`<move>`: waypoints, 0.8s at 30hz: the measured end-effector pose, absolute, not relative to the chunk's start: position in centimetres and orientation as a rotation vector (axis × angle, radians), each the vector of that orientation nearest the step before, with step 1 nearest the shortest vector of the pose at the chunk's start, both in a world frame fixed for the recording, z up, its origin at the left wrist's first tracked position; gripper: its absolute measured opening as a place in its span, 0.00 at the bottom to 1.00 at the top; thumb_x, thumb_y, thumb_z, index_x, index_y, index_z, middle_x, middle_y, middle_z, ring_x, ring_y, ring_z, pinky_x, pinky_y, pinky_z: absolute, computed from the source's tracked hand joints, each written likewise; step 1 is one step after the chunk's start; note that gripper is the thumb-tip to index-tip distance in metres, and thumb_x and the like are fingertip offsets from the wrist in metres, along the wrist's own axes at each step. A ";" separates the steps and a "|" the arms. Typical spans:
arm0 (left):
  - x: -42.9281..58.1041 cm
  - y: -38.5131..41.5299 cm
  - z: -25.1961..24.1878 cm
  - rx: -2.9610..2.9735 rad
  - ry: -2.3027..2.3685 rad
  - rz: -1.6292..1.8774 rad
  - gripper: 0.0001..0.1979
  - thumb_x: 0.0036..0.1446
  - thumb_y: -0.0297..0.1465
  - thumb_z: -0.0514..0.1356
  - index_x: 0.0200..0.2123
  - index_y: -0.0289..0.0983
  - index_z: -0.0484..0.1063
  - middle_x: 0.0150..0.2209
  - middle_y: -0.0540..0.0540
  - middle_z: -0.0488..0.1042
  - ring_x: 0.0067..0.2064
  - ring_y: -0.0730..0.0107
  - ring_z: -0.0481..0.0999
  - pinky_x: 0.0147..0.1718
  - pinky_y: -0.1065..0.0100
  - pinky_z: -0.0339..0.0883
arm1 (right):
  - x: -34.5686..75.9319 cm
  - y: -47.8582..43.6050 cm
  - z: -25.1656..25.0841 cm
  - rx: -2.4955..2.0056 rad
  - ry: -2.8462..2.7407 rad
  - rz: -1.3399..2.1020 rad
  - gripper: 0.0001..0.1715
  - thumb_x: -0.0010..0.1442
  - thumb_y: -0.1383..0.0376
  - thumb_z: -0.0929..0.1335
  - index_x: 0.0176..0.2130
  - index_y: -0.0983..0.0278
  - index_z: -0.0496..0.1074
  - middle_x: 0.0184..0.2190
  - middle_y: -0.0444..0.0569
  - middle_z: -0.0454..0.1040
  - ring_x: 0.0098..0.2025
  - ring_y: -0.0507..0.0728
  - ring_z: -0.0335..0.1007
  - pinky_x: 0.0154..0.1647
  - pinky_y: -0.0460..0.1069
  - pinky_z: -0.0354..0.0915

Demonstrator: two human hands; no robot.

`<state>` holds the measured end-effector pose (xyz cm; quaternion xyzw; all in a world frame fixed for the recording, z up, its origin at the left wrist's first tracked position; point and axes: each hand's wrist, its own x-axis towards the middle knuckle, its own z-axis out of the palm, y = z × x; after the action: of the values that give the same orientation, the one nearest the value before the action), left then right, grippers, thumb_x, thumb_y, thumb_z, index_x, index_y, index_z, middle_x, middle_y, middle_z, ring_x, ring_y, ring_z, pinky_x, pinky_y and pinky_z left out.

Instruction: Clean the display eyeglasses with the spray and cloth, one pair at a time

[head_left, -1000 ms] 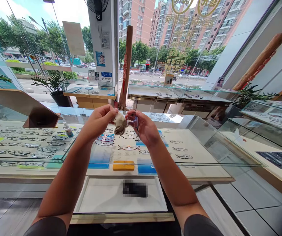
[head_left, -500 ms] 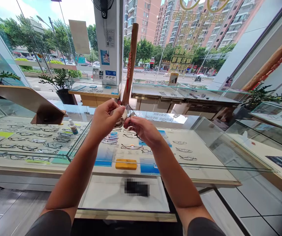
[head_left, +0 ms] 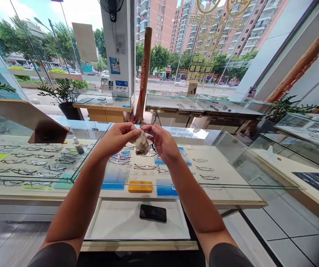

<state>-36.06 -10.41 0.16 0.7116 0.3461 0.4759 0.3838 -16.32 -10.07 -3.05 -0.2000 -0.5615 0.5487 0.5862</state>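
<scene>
Both my hands are raised together above a glass display counter point(head_left: 232, 178). My left hand point(head_left: 117, 138) pinches a small beige cleaning cloth point(head_left: 142, 145). My right hand point(head_left: 163, 142) grips a pair of thin-framed glasses point(head_left: 151, 134), whose dark temple arm sticks up above my fingers. The cloth presses against the lens between the two hands. Most of the glasses frame is hidden by the fingers and the cloth.
Rows of glasses point(head_left: 31, 163) lie under the counter glass, with a yellow case point(head_left: 140, 186) and blue pads. A black phone point(head_left: 153, 213) lies on a white tray point(head_left: 112, 226) below my arms. A small spray bottle point(head_left: 78, 146) stands left. More counters and potted plants stand behind.
My hands dropped slightly and the cloth shifted from above the lens to hang between the hands. The camera view moved a little.
</scene>
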 end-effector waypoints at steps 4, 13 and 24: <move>-35.7 -10.7 0.4 1.732 0.794 1.177 0.25 0.56 0.50 0.74 0.25 0.38 0.69 0.25 0.54 0.63 0.28 0.76 0.59 0.29 0.69 0.54 | -16.6 -10.0 -3.4 -0.453 -1.328 1.273 0.16 0.67 0.48 0.75 0.41 0.57 0.85 0.39 0.45 0.81 0.39 0.54 0.71 0.44 0.51 0.71; -35.1 -10.4 0.0 1.487 0.747 1.161 0.12 0.47 0.37 0.75 0.33 0.36 0.84 0.31 0.46 0.80 0.32 0.70 0.75 0.34 0.67 0.70 | -16.6 -10.3 -3.2 -0.436 -1.255 1.258 0.18 0.65 0.46 0.77 0.43 0.56 0.84 0.38 0.45 0.79 0.38 0.54 0.71 0.38 0.49 0.69; -33.3 -9.7 1.2 1.502 0.689 1.138 0.33 0.41 0.60 0.80 0.29 0.36 0.78 0.32 0.44 0.80 0.34 0.67 0.77 0.39 0.63 0.76 | -16.1 -10.1 -2.9 -0.439 -1.270 1.150 0.20 0.66 0.44 0.76 0.43 0.55 0.82 0.29 0.41 0.70 0.27 0.51 0.59 0.27 0.48 0.59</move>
<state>-33.29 -9.73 1.21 0.6311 0.2896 0.4781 0.5377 -16.09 -10.12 -2.92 -0.1921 -0.5553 0.5029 0.6339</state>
